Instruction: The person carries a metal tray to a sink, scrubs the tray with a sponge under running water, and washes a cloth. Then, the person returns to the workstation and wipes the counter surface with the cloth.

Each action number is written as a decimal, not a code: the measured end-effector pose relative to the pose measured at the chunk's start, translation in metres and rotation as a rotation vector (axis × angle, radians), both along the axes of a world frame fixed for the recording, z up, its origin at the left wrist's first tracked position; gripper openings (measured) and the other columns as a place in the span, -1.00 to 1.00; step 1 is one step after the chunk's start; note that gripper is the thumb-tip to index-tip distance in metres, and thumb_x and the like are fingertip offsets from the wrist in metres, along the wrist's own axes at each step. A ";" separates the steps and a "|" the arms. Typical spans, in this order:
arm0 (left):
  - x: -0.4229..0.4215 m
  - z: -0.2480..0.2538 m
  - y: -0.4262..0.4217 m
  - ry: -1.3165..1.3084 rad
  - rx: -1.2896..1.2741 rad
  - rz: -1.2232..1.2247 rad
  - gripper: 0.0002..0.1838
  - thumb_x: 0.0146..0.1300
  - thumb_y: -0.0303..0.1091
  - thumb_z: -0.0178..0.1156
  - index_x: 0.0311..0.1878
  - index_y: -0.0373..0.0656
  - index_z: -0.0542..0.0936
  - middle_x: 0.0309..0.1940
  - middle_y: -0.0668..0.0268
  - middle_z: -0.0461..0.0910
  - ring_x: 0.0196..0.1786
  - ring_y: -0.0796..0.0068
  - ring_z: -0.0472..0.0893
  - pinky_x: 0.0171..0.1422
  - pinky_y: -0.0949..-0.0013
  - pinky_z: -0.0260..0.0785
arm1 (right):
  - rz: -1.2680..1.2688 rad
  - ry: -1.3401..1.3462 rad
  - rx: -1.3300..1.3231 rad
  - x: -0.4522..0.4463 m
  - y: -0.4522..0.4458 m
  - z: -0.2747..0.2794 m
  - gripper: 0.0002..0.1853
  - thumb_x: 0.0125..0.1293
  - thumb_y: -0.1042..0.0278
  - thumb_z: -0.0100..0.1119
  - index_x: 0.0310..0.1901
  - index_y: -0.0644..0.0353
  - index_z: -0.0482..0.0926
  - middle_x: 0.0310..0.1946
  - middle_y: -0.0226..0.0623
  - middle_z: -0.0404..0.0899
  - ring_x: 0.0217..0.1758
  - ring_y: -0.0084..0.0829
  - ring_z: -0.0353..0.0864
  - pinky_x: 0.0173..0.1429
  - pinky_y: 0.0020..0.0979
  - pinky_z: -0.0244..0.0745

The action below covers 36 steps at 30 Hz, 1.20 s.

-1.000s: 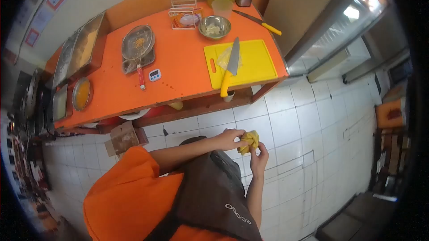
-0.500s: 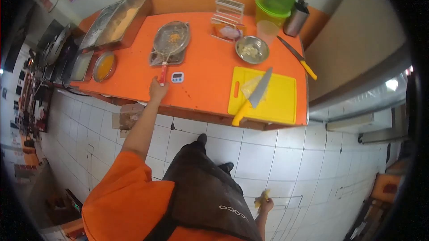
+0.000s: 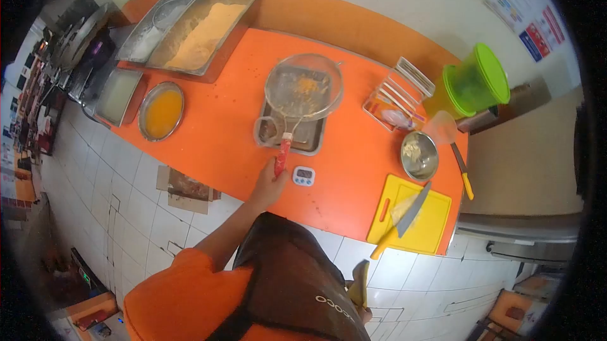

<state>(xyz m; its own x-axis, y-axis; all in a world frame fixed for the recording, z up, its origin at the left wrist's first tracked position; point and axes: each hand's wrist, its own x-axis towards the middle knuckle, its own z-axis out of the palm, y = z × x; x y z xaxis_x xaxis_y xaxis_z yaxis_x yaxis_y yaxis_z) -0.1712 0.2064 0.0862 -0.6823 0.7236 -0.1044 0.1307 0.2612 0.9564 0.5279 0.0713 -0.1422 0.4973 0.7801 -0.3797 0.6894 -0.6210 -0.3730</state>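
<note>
My left hand (image 3: 270, 186) is closed around the red handle of a wire-mesh strainer (image 3: 303, 88). Orange-brown crumbs lie in the mesh, and beneath it sits a metal tray (image 3: 314, 142). A small clear cup (image 3: 268, 131) stands at the tray's left side, partly under the strainer. Just right of the handle lies a white digital timer (image 3: 304, 176). Down by my apron, my right hand (image 3: 365, 316) grips a yellowish cloth (image 3: 359, 284); part of that hand is hidden.
At the back left are metal bins of orange-tinted powder (image 3: 205, 40) and white powder (image 3: 149, 43). A bowl of orange liquid (image 3: 162, 111) sits in front. On the right are a yellow cutting board (image 3: 430, 227), a large knife (image 3: 414, 211), another knife (image 3: 462, 167), a steel bowl (image 3: 419, 162) and green-lidded tubs (image 3: 484, 78).
My left hand has closed round the strainer's handle, which it was only reaching at its end. My view has moved closer to the table and turned left. The right hand still has the cloth.
</note>
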 end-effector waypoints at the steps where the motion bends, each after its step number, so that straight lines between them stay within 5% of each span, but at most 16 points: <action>1: -0.003 0.018 0.003 0.015 0.053 0.020 -0.67 0.25 -0.39 0.12 0.06 -0.28 0.42 -0.28 0.16 0.52 -0.24 0.31 0.53 -0.13 0.26 0.38 | 0.013 0.005 0.009 -0.009 0.005 0.008 -0.60 -0.12 0.19 0.48 -0.37 0.40 0.66 -0.43 -0.12 0.69 -0.40 -0.32 0.60 -0.23 -0.22 0.53; 3: -0.026 0.051 0.025 0.173 0.243 0.100 -0.71 0.26 -0.40 0.11 0.02 -0.27 0.41 -0.29 0.16 0.50 -0.24 0.33 0.52 -0.15 0.25 0.37 | 0.036 0.022 0.030 -0.027 0.015 0.018 -0.63 -0.11 0.24 0.46 -0.36 0.40 0.66 -0.43 -0.13 0.69 -0.40 -0.33 0.60 -0.23 -0.23 0.53; 6: -0.092 0.073 0.048 -0.003 0.173 0.150 -0.76 0.26 -0.41 0.10 -0.05 -0.26 0.39 -0.30 0.16 0.48 -0.26 0.32 0.49 -0.15 0.22 0.35 | -0.035 0.002 -0.003 -0.063 0.033 0.034 -0.66 -0.10 0.29 0.43 -0.34 0.41 0.65 -0.45 -0.12 0.68 -0.43 -0.35 0.59 -0.27 -0.25 0.53; 8: -0.152 0.077 0.072 0.132 0.152 0.217 -0.73 0.24 -0.40 0.11 -0.04 -0.28 0.38 -0.31 0.15 0.46 -0.26 0.32 0.47 -0.16 0.21 0.34 | -0.033 0.095 -0.027 -0.126 0.054 0.098 -0.62 -0.05 0.24 0.39 -0.29 0.42 0.66 -0.47 -0.09 0.68 -0.44 -0.31 0.59 -0.31 -0.25 0.52; 10: -0.222 0.082 0.101 0.248 0.053 0.307 -0.72 0.20 -0.41 0.11 -0.06 -0.31 0.38 -0.34 0.13 0.44 -0.30 0.28 0.46 -0.18 0.20 0.35 | 0.023 0.053 0.025 -0.122 0.055 0.095 -0.60 -0.02 0.21 0.36 -0.27 0.44 0.66 -0.49 -0.07 0.67 -0.44 -0.29 0.60 -0.32 -0.24 0.51; 12: -0.300 0.069 0.134 0.570 0.311 0.364 -0.72 0.19 -0.35 0.10 -0.12 -0.35 0.42 -0.40 0.09 0.48 -0.33 0.22 0.52 -0.20 0.15 0.37 | 0.082 -0.011 0.083 -0.114 0.051 0.091 -0.57 0.00 0.18 0.32 -0.24 0.46 0.65 -0.50 -0.05 0.67 -0.43 -0.27 0.61 -0.33 -0.23 0.50; 14: -0.364 0.075 0.157 0.293 0.020 0.440 -0.67 0.17 -0.24 0.11 -0.22 -0.38 0.51 -0.37 -0.05 0.60 -0.25 0.04 0.63 -0.15 0.06 0.41 | -0.003 0.012 0.120 -0.119 0.049 0.096 -0.60 -0.06 0.24 0.45 -0.36 0.47 0.60 -0.48 -0.04 0.66 -0.44 -0.40 0.60 -0.41 -0.30 0.51; 19: -0.559 0.011 0.201 0.402 -0.383 0.444 -0.41 0.12 0.00 0.15 -0.07 -0.44 0.61 -0.11 -0.23 0.62 0.05 -0.07 0.63 0.09 0.11 0.45 | 0.120 -0.333 0.109 -0.118 0.027 0.122 -0.62 0.09 0.24 0.34 -0.31 0.52 0.60 -0.42 -0.03 0.67 -0.48 -0.36 0.61 -0.41 -0.21 0.54; 20: -0.581 -0.006 0.203 0.426 -0.463 0.394 -0.35 0.13 0.05 0.15 -0.03 -0.47 0.60 -0.10 -0.20 0.63 0.05 -0.04 0.63 0.11 0.15 0.44 | 0.021 -0.232 0.123 -0.120 0.019 0.126 -0.63 0.09 0.26 0.33 -0.30 0.52 0.60 -0.42 -0.02 0.67 -0.48 -0.34 0.62 -0.40 -0.21 0.53; 22: -0.581 -0.022 0.203 0.390 -0.378 0.379 -0.27 0.13 0.13 0.16 0.00 -0.49 0.58 -0.07 -0.17 0.63 0.05 0.00 0.63 0.12 0.17 0.43 | -0.171 -0.029 0.159 -0.133 0.008 0.139 -0.65 0.10 0.30 0.31 -0.27 0.51 0.60 -0.41 0.01 0.66 -0.47 -0.30 0.62 -0.37 -0.20 0.53; 27: -0.548 -0.017 0.199 0.289 -0.411 0.205 -0.15 0.08 0.25 0.23 0.11 -0.46 0.52 -0.08 -0.10 0.63 -0.01 0.07 0.65 0.07 0.17 0.45 | -0.007 -0.268 0.013 -0.128 -0.016 0.141 -0.73 0.10 0.37 0.29 -0.22 0.41 0.64 -0.38 0.00 0.66 -0.36 -0.28 0.64 -0.28 -0.27 0.51; 30: -0.449 0.047 0.191 0.905 -0.664 0.463 -0.23 0.10 0.19 0.26 0.13 -0.36 0.52 -0.10 0.01 0.63 0.00 0.13 0.63 0.06 0.20 0.45 | 0.019 -0.284 0.008 -0.119 -0.025 0.136 -0.70 0.06 0.35 0.29 -0.21 0.39 0.65 -0.38 0.00 0.67 -0.34 -0.25 0.64 -0.26 -0.26 0.52; 33: -0.363 0.036 0.161 0.708 -0.042 -0.139 -0.43 0.11 -0.08 0.36 0.13 -0.21 0.54 -0.02 0.16 0.57 0.03 0.28 0.56 0.12 0.26 0.41 | 0.011 -0.286 -0.029 -0.146 -0.005 0.145 -0.62 0.00 0.30 0.29 -0.17 0.41 0.66 -0.39 0.03 0.67 -0.35 -0.18 0.66 -0.23 -0.22 0.54; 35: -0.280 0.042 0.138 0.447 -0.178 -0.612 -0.46 0.00 -0.20 0.45 0.09 -0.12 0.59 -0.09 0.21 0.59 0.00 0.27 0.56 0.14 0.21 0.40 | -0.068 -0.237 -0.045 -0.158 0.004 0.148 -0.64 0.03 0.32 0.26 -0.18 0.41 0.65 -0.40 0.03 0.67 -0.36 -0.17 0.66 -0.23 -0.21 0.54; 36: -0.260 0.024 0.123 0.592 -0.186 -0.757 -0.48 -0.01 -0.22 0.45 0.08 -0.05 0.61 -0.09 0.19 0.60 -0.03 0.22 0.56 0.15 0.14 0.37 | -0.064 -0.210 -0.044 -0.166 0.012 0.151 -0.65 0.03 0.33 0.25 -0.18 0.41 0.65 -0.40 0.03 0.67 -0.37 -0.17 0.66 -0.23 -0.21 0.54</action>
